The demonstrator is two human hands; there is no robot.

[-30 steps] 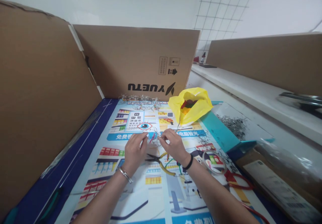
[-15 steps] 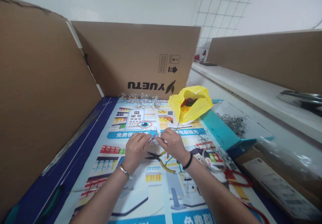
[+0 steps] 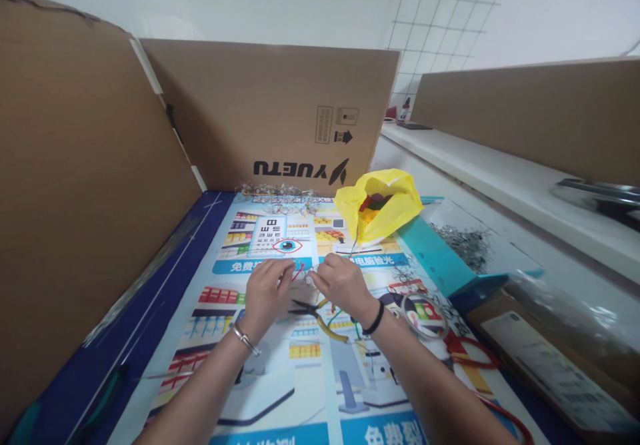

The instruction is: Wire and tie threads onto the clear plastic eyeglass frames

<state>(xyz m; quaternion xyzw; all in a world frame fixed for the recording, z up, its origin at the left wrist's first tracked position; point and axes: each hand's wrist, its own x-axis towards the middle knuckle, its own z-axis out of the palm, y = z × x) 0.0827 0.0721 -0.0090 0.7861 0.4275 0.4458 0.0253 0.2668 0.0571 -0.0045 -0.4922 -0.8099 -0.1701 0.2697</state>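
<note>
My left hand [image 3: 267, 293] is closed, thumb and fingers pinched together. A thin red strand, which looks like wire [image 3: 299, 272], shows at its fingertips. Facing it a short gap away, my right hand [image 3: 345, 286] is also pinched shut; what lies between its fingers is too fine to make out. Below and between both hands, pliers [image 3: 327, 328] with yellow handles lie on the printed sheet [image 3: 270, 392], their dark jaws pointing left. Some small red and green strands are by the pliers, partly behind my right wrist.
A yellow bag [image 3: 387, 215] with coloured pieces stands beyond my right hand. To the right are a pale ring-shaped coil [image 3: 425, 317], red-handled scissors [image 3: 475, 355] and a cardboard box [image 3: 550, 372]. Tangled silvery wire [image 3: 280, 190] lies before the rear cardboard panel [image 3: 250, 112].
My left hand has shifted slightly left, widening the gap between the hands. The red strand now sits close to its fingertips. My right hand has barely moved.
</note>
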